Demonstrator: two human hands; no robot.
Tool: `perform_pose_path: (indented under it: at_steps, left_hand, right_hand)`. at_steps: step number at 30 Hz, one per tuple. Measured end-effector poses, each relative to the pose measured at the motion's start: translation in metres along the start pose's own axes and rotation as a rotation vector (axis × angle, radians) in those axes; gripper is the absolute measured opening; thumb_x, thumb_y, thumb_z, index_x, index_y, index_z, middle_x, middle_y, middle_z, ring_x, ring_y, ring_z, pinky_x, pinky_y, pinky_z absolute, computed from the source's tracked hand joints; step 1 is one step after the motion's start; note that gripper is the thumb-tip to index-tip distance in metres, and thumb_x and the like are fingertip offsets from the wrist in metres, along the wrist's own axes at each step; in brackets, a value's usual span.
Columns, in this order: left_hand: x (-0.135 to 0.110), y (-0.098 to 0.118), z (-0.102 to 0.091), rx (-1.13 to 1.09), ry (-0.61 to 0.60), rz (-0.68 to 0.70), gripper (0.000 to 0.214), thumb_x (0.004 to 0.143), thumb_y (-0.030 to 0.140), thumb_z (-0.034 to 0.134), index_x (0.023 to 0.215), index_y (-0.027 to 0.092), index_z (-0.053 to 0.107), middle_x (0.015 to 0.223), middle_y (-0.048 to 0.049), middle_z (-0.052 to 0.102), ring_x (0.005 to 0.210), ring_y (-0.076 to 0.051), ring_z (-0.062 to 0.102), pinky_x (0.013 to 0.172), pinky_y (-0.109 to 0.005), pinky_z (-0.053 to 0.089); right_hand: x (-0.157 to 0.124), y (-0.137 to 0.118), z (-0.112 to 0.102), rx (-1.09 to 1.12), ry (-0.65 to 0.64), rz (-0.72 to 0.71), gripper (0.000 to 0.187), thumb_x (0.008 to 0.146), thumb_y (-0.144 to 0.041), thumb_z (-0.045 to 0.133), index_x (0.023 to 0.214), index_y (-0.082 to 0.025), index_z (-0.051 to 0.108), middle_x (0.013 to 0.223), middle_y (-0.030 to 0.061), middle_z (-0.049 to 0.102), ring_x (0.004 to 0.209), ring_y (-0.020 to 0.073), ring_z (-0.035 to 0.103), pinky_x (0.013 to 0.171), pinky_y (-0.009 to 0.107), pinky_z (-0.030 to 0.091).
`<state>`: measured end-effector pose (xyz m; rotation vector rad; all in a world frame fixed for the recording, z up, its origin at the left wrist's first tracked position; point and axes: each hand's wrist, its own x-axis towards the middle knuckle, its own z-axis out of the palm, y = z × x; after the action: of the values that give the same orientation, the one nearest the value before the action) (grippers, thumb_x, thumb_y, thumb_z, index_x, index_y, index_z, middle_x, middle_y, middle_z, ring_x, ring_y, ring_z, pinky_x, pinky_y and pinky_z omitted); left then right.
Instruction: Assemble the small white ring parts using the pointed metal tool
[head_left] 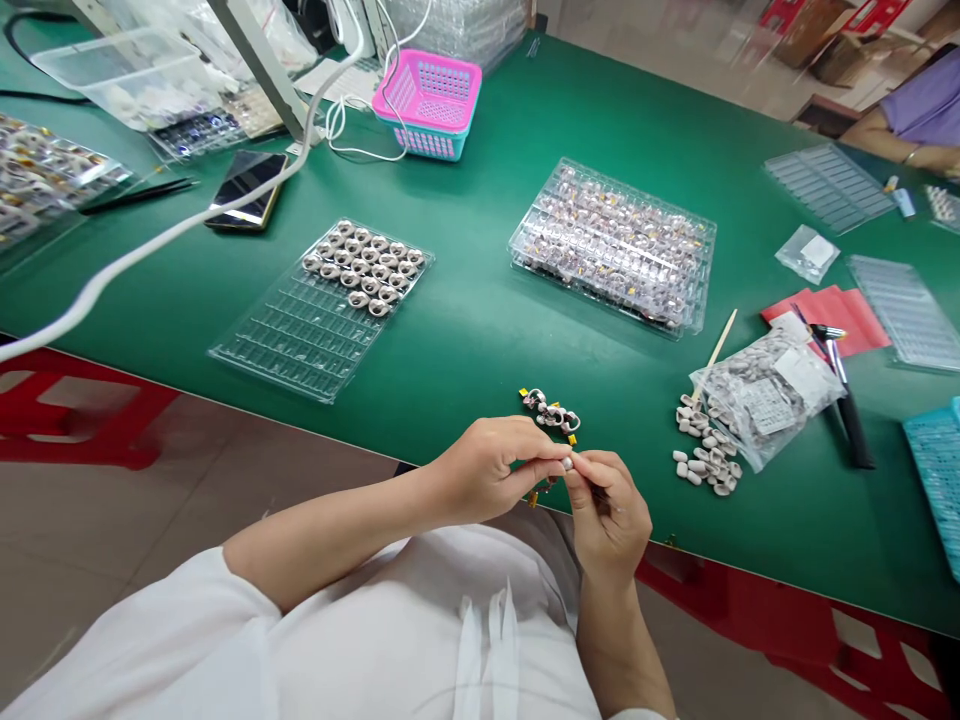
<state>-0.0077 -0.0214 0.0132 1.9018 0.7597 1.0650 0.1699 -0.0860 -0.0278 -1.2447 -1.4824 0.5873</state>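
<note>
My left hand (491, 468) and my right hand (609, 512) meet at the table's near edge, fingertips pinched together on a small pale part (568, 463). Just beyond them lies a small cluster of wound parts with yellow tabs (553, 412). To the right, loose white oval pieces (705, 452) spill from a clear plastic bag (761, 392). A clear blister tray (322, 310) at the left holds several finished rings in its far rows. A stack of filled clear trays (615, 243) sits mid-table.
On the green table (480, 330) are a pink basket (429, 103), a phone (247, 188), tweezers (139, 195), a white cable (150, 250), a wooden stick (716, 350), red paper (840, 310), a black tool (847, 400) and empty trays (904, 310). Another person's arm (892, 140) rests at far right.
</note>
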Motion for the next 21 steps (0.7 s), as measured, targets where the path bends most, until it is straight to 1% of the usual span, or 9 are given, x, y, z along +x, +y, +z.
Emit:
perform_pose_path:
  at_steps: [2, 6, 8, 9, 11, 16, 19, 21]
  left_hand:
    - [0.002, 0.000, -0.004, -0.094, -0.053, -0.144, 0.012, 0.086, 0.017, 0.070, 0.094, 0.015, 0.079, 0.080, -0.0074, 0.080, 0.073, -0.017, 0.074, 0.070, -0.025, 0.059]
    - [0.008, -0.003, -0.011, -0.374, -0.177, -0.488, 0.013, 0.078, 0.021, 0.079, 0.088, 0.013, 0.079, 0.079, -0.0064, 0.080, 0.071, -0.018, 0.075, 0.069, -0.025, 0.060]
    - [0.009, -0.008, -0.013, -0.497, -0.192, -0.605, 0.020, 0.071, 0.023, 0.085, 0.087, 0.012, 0.079, 0.076, -0.0062, 0.080, 0.070, -0.019, 0.075, 0.070, -0.027, 0.061]
    - [0.009, -0.010, -0.013, -0.544, -0.193, -0.641, 0.024, 0.068, 0.023, 0.086, 0.086, 0.011, 0.078, 0.075, -0.0061, 0.079, 0.069, -0.019, 0.075, 0.070, -0.028, 0.061]
    - [0.008, -0.015, -0.013, -0.602, -0.208, -0.662, 0.025, 0.066, 0.024, 0.088, 0.085, 0.011, 0.078, 0.074, -0.0066, 0.079, 0.069, -0.019, 0.075, 0.070, -0.029, 0.062]
    - [0.006, -0.019, -0.011, -0.631, -0.227, -0.601, 0.018, 0.067, 0.020, 0.087, 0.081, 0.011, 0.079, 0.076, -0.0080, 0.079, 0.070, -0.018, 0.074, 0.070, -0.027, 0.061]
    - [0.005, -0.019, -0.011, -0.646, -0.223, -0.600, 0.018, 0.067, 0.021, 0.088, 0.078, 0.011, 0.079, 0.074, -0.0079, 0.078, 0.069, -0.018, 0.074, 0.069, -0.028, 0.060]
    - [0.004, -0.019, -0.012, -0.618, -0.221, -0.604, 0.020, 0.067, 0.024, 0.088, 0.078, 0.011, 0.079, 0.074, -0.0082, 0.078, 0.069, -0.018, 0.073, 0.069, -0.028, 0.060]
  right_hand:
    - [0.003, -0.001, -0.004, 0.035, -0.054, 0.008, 0.023, 0.088, -0.009, 0.066, 0.105, -0.025, 0.070, 0.093, 0.0043, 0.069, 0.080, 0.0165, 0.067, 0.061, 0.028, 0.053]
    - [0.009, -0.004, -0.011, 0.144, -0.188, 0.065, 0.023, 0.089, -0.008, 0.065, 0.104, -0.025, 0.071, 0.092, 0.0044, 0.068, 0.080, 0.0166, 0.067, 0.060, 0.027, 0.052]
    - [0.010, -0.004, -0.013, 0.192, -0.233, 0.091, 0.022, 0.089, -0.010, 0.065, 0.104, -0.024, 0.071, 0.092, 0.0046, 0.068, 0.079, 0.0165, 0.067, 0.059, 0.027, 0.052]
    - [0.011, -0.004, -0.013, 0.207, -0.244, 0.096, 0.021, 0.089, -0.010, 0.065, 0.104, -0.024, 0.071, 0.091, 0.0047, 0.069, 0.078, 0.0164, 0.067, 0.059, 0.027, 0.052]
    - [0.010, -0.004, -0.012, 0.221, -0.241, 0.096, 0.018, 0.090, -0.012, 0.065, 0.102, -0.023, 0.071, 0.090, 0.0046, 0.069, 0.076, 0.0160, 0.066, 0.059, 0.027, 0.051]
    - [0.007, -0.002, -0.008, 0.232, -0.223, 0.103, 0.012, 0.089, -0.015, 0.066, 0.097, -0.022, 0.071, 0.087, 0.0051, 0.069, 0.073, 0.0165, 0.065, 0.057, 0.028, 0.050]
    - [0.007, -0.002, -0.006, 0.264, -0.219, 0.103, 0.015, 0.088, -0.014, 0.066, 0.098, -0.023, 0.072, 0.086, 0.0044, 0.069, 0.071, 0.0159, 0.064, 0.055, 0.027, 0.048]
    - [0.007, -0.001, -0.005, 0.279, -0.219, 0.104, 0.016, 0.089, -0.013, 0.066, 0.099, -0.024, 0.072, 0.087, 0.0045, 0.069, 0.072, 0.0160, 0.064, 0.056, 0.027, 0.049]
